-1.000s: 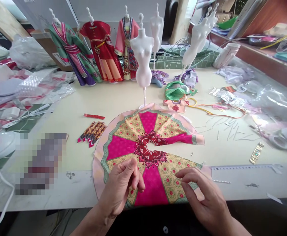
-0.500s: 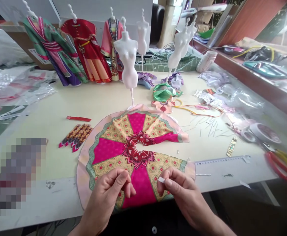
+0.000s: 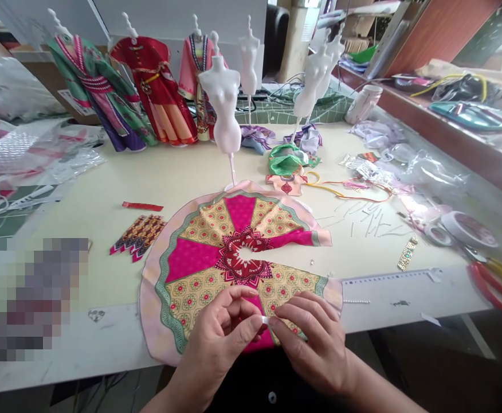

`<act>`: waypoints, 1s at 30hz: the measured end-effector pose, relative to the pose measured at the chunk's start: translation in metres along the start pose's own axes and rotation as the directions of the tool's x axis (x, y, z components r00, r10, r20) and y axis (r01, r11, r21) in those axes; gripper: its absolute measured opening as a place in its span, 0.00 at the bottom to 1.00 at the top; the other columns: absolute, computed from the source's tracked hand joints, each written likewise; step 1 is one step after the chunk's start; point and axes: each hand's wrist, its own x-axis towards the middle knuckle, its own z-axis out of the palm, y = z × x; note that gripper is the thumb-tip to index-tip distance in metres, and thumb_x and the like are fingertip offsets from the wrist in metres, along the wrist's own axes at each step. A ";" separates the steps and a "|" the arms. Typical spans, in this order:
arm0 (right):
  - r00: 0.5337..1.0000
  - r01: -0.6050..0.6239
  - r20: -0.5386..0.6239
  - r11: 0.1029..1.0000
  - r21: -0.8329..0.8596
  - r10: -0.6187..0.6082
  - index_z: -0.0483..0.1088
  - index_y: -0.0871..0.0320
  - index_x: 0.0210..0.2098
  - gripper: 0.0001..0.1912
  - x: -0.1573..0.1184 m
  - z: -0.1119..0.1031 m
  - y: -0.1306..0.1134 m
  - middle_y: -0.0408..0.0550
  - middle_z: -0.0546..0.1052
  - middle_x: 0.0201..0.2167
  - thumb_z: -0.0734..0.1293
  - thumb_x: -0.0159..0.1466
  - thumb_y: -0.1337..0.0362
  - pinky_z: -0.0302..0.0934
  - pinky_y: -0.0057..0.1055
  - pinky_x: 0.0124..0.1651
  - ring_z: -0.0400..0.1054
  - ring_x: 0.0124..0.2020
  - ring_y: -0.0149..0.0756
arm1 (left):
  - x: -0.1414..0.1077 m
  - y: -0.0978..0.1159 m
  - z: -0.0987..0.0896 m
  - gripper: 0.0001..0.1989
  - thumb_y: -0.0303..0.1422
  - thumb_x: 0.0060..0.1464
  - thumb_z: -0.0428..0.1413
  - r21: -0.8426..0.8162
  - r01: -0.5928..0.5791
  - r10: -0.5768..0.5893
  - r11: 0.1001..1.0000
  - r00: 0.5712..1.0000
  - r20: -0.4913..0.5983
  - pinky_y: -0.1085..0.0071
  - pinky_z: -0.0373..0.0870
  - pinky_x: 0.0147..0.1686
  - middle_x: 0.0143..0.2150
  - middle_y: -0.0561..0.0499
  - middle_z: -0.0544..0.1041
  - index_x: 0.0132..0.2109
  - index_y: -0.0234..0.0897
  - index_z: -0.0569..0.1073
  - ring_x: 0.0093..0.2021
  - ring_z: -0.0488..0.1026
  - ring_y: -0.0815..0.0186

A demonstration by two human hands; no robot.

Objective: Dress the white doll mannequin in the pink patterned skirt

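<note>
A small white strip is pinched between the fingertips of both hands, low over the front of the fabric. My left hand grips one end with thumb and bent fingers. On the other end, my right hand closes thumb against fingertips. Beneath them a round doll-skirt piece is spread on the table, with magenta and beige floral panels, a pale pink border and a slit on its right. A red flower pattern surrounds the hole in its middle. Its front part is hidden by my hands.
A bare white mini mannequin stands behind the skirt, near dressed dolls. Patterned pieces and a red strip lie left. Rightward are a ruler, tape rolls, scissors and a peach top.
My hands have come together over the skirt. The white strip, held in my right hand alone before, is now between both hands' fingertips.
</note>
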 end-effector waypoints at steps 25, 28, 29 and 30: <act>0.578 -0.704 0.434 0.154 0.693 0.691 0.69 0.58 0.28 0.08 0.017 0.000 -0.020 0.41 0.69 0.23 0.66 0.60 0.61 0.56 0.24 0.26 0.61 0.24 0.29 | 0.000 0.000 0.013 0.24 0.33 0.53 0.55 0.315 -0.108 0.155 0.943 0.979 -0.130 0.74 0.69 0.35 0.26 0.59 0.73 0.56 0.40 0.58 0.29 0.72 0.70; 0.512 -0.707 0.513 -0.001 0.707 0.689 0.67 0.59 0.26 0.11 0.015 0.004 -0.021 0.40 0.66 0.21 0.67 0.60 0.59 0.53 0.24 0.26 0.57 0.23 0.27 | -0.001 0.000 0.012 0.24 0.33 0.54 0.55 0.307 -0.103 0.142 0.946 0.984 -0.106 0.74 0.70 0.37 0.27 0.59 0.73 0.56 0.41 0.58 0.30 0.72 0.70; 0.493 -0.696 0.539 -0.062 0.715 0.683 0.67 0.59 0.26 0.12 0.013 0.006 -0.021 0.40 0.66 0.21 0.67 0.60 0.58 0.52 0.24 0.26 0.57 0.23 0.27 | -0.001 0.001 0.012 0.25 0.33 0.54 0.56 0.284 -0.099 0.129 0.954 0.988 -0.090 0.74 0.70 0.37 0.27 0.59 0.73 0.56 0.41 0.57 0.31 0.72 0.70; 0.475 -0.681 0.567 -0.127 0.721 0.673 0.67 0.59 0.26 0.12 0.011 0.008 -0.021 0.40 0.66 0.21 0.68 0.60 0.58 0.52 0.24 0.27 0.57 0.23 0.26 | 0.000 0.001 0.012 0.25 0.34 0.54 0.56 0.247 -0.093 0.113 0.964 0.991 -0.070 0.74 0.70 0.36 0.27 0.58 0.73 0.56 0.41 0.57 0.30 0.72 0.70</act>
